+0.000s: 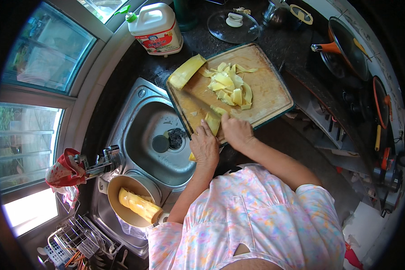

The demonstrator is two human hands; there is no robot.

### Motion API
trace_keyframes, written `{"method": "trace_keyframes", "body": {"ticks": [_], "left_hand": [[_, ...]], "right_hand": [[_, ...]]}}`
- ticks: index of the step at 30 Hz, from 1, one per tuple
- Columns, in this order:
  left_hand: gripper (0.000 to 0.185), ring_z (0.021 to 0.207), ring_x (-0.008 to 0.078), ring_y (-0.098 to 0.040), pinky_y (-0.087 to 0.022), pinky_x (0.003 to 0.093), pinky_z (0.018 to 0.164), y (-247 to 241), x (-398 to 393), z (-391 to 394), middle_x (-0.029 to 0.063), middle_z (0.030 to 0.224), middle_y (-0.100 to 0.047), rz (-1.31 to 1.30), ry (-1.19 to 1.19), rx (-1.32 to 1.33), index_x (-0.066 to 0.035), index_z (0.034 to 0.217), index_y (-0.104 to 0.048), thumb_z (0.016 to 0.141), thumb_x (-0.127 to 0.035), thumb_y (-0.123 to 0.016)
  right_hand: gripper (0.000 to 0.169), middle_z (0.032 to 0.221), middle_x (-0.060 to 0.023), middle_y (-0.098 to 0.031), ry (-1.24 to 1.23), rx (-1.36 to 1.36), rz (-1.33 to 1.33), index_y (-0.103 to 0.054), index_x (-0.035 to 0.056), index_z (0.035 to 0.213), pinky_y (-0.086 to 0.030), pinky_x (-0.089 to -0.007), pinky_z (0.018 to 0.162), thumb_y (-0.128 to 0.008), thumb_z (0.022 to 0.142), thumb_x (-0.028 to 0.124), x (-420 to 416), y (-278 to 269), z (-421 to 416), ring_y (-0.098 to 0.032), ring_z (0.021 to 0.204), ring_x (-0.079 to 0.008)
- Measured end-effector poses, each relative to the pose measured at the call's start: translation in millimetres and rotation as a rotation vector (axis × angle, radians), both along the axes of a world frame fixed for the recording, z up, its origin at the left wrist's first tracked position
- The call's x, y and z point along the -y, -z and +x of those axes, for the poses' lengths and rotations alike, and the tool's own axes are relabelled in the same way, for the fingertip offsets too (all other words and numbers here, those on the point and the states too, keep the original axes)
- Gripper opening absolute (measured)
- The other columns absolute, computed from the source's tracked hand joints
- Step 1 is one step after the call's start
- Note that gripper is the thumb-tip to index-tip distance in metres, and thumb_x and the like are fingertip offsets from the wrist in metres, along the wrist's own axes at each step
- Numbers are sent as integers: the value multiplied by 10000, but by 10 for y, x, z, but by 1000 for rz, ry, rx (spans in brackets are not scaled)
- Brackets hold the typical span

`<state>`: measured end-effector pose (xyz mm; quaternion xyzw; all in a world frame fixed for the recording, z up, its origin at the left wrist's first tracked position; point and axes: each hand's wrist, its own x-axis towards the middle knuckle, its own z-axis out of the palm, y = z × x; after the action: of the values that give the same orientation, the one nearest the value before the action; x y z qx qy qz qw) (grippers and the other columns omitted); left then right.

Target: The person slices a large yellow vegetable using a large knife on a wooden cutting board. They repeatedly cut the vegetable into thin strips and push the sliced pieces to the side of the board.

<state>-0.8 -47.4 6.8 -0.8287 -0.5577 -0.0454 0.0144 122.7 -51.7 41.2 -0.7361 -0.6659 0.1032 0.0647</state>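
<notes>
My left hand (205, 145) presses a yellow piece of bamboo shoot (212, 123) at the near left of a wooden cutting board (270, 92). Its fingertips rest on the piece's near side. Just right of it, my right hand (238, 131) is closed around a knife (199, 102); the blurred blade points to the far left across the board, and the handle is hidden in my fist. Cut strips of bamboo shoot (231, 84) lie heaped mid-board. A larger curved piece of bamboo shoot (186, 71) lies at the board's far left corner.
The board's left edge overhangs a steel sink (141, 128). A pot (113, 189) holding a bamboo shoot (140, 204) stands beside the faucet (109, 157). Beyond the board are a white pump jug (158, 30) and a glass lid (219, 28). A lidded pan (346, 50) stands right.
</notes>
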Motion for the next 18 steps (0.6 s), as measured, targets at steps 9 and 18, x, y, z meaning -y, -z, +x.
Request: {"method": "trace_keyframes", "body": {"ticks": [9,18], "left_hand": [[561,734,240,-520,-433,338,557,-29,7,34,87,892,-484,-19,-32,30,-2,1239,-469,712,-167,-571],[469,747,283,-535,-457,377,585,74,10,-2,117,941,-493,-40,-11,50,-13,1031,-549,658,-261,-687]], "right_hand": [[60,646,-183,-598,-136,-86,134,-466,21,829,-495,-429,497,-468,774,44,344,-265,385,-623,573,-337],[67,616,-145,-587,-185,-18,79,-465,21,801,-497,-358,430,-488,783,81,607,-142,231,-626,521,-258]]}}
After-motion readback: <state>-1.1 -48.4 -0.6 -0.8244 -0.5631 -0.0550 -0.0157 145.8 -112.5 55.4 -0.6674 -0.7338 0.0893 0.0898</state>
